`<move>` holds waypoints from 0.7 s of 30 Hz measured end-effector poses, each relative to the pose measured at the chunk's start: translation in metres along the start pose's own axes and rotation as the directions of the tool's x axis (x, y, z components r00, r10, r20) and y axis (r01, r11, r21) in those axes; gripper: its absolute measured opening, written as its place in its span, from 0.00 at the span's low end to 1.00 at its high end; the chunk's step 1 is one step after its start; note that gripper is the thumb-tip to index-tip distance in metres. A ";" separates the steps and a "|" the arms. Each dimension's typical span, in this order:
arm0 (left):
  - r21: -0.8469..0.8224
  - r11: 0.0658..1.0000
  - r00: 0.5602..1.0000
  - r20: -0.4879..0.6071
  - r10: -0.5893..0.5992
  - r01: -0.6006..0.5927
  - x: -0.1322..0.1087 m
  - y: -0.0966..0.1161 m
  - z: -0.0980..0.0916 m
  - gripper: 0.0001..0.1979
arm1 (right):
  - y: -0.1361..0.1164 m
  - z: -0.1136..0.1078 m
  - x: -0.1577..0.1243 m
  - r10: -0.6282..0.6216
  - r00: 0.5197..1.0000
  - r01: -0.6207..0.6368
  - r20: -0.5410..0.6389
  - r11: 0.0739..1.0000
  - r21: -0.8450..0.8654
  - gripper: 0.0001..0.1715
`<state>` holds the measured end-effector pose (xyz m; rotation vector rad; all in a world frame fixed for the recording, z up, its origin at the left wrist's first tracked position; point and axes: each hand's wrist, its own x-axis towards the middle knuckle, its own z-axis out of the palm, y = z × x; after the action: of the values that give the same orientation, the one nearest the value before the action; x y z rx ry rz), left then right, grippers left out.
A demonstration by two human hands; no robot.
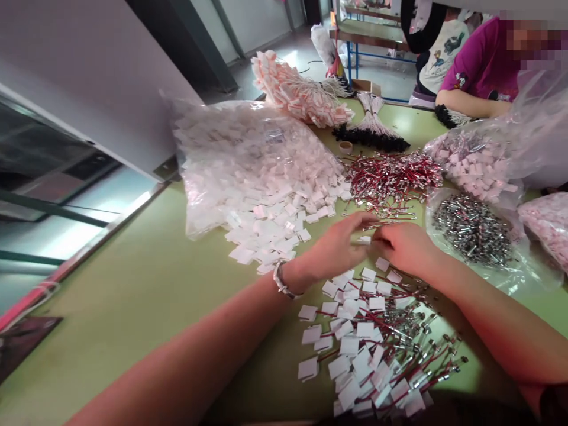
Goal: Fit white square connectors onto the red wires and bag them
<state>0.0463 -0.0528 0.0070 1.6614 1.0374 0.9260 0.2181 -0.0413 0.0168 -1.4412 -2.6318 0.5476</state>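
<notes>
My left hand (338, 248) and my right hand (402, 247) meet over the green table (146, 284), fingers pinched together around a small white plastic connector (364, 240). A bracelet sits on my left wrist. Just below my hands lies a heap of red wires fitted with white connectors (373, 346) and metal ends. A pile of loose white connectors (270, 236) spills out of a clear bag (248, 154) to the left. A bundle of bare red wires with metal terminals (393, 174) lies straight ahead.
A clear bag of metal parts (474, 231) lies on the right, with more bags of white pieces (477, 163) behind. Pink-white bundles (297, 92) and black-tipped bundles (373, 130) lie at the far end. Another person in a purple shirt (481, 68) sits at the far right.
</notes>
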 end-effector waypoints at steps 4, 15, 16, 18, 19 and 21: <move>0.104 0.992 0.992 0.108 0.059 -0.070 -0.004 0.010 0.009 0.33 | -0.006 -0.004 -0.005 -0.190 0.981 0.182 -0.027 0.968 -0.171 0.12; 0.231 0.971 0.997 -0.061 -0.041 0.054 -0.001 -0.012 0.000 0.10 | 0.093 -0.057 -0.011 0.529 0.835 -0.546 -0.152 0.761 -0.349 0.21; 0.234 0.970 0.997 -0.065 -0.049 0.063 0.000 -0.009 -0.003 0.09 | 0.100 -0.054 -0.010 0.540 0.831 -0.548 -0.136 0.749 -0.372 0.22; 0.263 0.961 0.996 -0.045 -0.079 0.088 0.002 -0.001 -0.010 0.08 | 0.108 -0.047 -0.007 0.534 0.842 -0.518 -0.084 0.753 -0.406 0.21; 0.276 0.956 0.995 -0.023 -0.098 0.100 0.004 0.004 -0.012 0.08 | 0.110 -0.044 -0.006 0.528 0.847 -0.501 -0.060 0.756 -0.420 0.19; 0.262 0.958 0.991 0.022 -0.129 0.118 0.007 0.009 -0.014 0.09 | 0.111 -0.043 -0.005 0.518 0.855 -0.478 -0.034 0.761 -0.439 0.16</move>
<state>0.0384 -0.0433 0.0203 1.7974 1.2642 0.6952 0.3200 0.0200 0.0178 -2.3416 -2.5179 0.0368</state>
